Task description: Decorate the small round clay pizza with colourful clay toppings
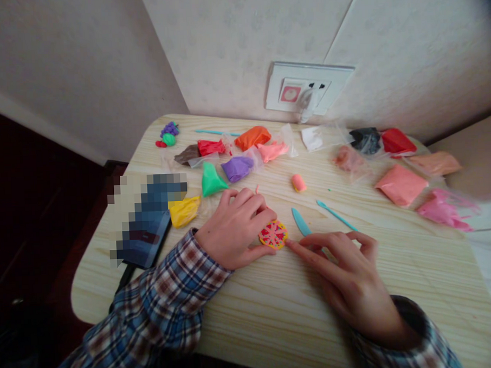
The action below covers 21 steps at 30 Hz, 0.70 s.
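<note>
A small round clay disc (274,234), yellow rimmed with red segments, lies on the light wooden table (275,313). My left hand (235,230) rests beside it, thumb and fingers closed on the disc's left edge. My right hand (347,282) lies flat on the table, its index finger stretched out and touching the disc's right edge, the other fingers loosely curled. A teal plastic knife (301,221) lies just above my right fingers, and a thin teal sculpting tool (336,215) lies to its right.
Several bags of coloured clay lie across the far half: yellow (184,211), green (211,180), purple (237,167), orange (252,137), salmon (400,184), pink (444,208). A small orange clay roll (298,183) sits mid-table. A phone (147,223) lies left. A wall socket (306,89) is behind.
</note>
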Each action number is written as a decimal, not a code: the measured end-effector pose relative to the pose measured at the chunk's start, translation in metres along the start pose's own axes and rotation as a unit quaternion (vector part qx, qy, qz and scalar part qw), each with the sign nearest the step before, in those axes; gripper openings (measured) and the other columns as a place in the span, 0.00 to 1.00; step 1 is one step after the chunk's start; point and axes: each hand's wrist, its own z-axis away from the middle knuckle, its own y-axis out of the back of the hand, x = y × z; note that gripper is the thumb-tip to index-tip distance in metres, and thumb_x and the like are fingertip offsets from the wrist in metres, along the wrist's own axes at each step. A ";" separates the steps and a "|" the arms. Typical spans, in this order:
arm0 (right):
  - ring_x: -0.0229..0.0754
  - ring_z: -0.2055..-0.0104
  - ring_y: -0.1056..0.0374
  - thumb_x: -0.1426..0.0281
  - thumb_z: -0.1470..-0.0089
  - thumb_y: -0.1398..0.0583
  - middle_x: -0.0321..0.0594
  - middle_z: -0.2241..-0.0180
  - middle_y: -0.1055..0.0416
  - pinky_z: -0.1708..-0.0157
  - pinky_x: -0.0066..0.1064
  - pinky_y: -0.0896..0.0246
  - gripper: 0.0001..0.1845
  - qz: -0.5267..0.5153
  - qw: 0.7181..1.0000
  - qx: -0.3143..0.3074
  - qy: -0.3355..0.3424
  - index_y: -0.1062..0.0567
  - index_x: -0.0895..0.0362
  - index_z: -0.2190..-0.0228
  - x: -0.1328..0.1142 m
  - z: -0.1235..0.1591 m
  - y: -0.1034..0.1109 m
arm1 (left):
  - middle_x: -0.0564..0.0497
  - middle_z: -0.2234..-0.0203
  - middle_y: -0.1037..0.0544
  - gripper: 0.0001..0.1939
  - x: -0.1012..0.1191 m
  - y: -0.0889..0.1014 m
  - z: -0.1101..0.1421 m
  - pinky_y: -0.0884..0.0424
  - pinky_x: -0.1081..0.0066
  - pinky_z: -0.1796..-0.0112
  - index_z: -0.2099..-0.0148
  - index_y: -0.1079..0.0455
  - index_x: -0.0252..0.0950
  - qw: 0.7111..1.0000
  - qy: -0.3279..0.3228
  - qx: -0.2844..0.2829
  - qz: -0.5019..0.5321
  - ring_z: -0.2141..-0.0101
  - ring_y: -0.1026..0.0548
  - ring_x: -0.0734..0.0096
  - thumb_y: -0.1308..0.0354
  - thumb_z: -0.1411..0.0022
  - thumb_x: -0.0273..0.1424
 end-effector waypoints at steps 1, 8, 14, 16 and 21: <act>0.41 0.60 0.36 0.78 0.44 0.51 0.42 0.63 0.29 0.57 0.39 0.56 0.19 0.001 1.000 -0.001 0.003 0.28 0.55 0.54 0.000 -0.001 0.000 | 0.46 0.59 0.29 0.23 0.000 0.000 0.000 0.44 0.60 0.59 0.55 0.34 0.35 1.000 -0.001 0.000 -0.001 0.56 0.36 0.57 0.41 0.47 0.45; 0.41 0.61 0.36 0.78 0.42 0.52 0.43 0.63 0.30 0.59 0.39 0.56 0.18 0.019 1.000 -0.005 0.007 0.27 0.56 0.56 -0.001 -0.005 0.001 | 0.46 0.60 0.29 0.22 0.000 0.001 0.000 0.44 0.60 0.59 0.55 0.33 0.35 1.000 -0.004 0.002 -0.003 0.57 0.36 0.56 0.41 0.47 0.45; 0.42 0.61 0.35 0.78 0.43 0.52 0.41 0.63 0.30 0.58 0.40 0.55 0.19 0.024 1.000 -0.011 -0.001 0.28 0.55 0.55 0.000 -0.002 0.001 | 0.45 0.59 0.29 0.23 0.000 0.000 0.000 0.44 0.59 0.58 0.55 0.33 0.35 1.000 -0.002 0.001 -0.003 0.57 0.36 0.56 0.43 0.46 0.46; 0.42 0.60 0.35 0.79 0.43 0.52 0.42 0.62 0.30 0.58 0.40 0.54 0.20 0.030 0.999 -0.015 0.002 0.28 0.54 0.55 0.001 0.001 0.000 | 0.45 0.59 0.30 0.26 0.003 0.003 0.003 0.44 0.56 0.56 0.52 0.34 0.35 1.000 0.007 0.006 0.001 0.56 0.36 0.56 0.44 0.46 0.48; 0.43 0.59 0.34 0.78 0.44 0.52 0.42 0.60 0.30 0.59 0.39 0.52 0.21 0.047 0.998 -0.030 0.025 0.30 0.53 0.52 0.010 0.008 -0.002 | 0.41 0.49 0.36 0.35 0.023 0.013 0.023 0.55 0.46 0.47 0.41 0.43 0.37 0.978 0.155 0.136 0.000 0.49 0.41 0.51 0.49 0.45 0.52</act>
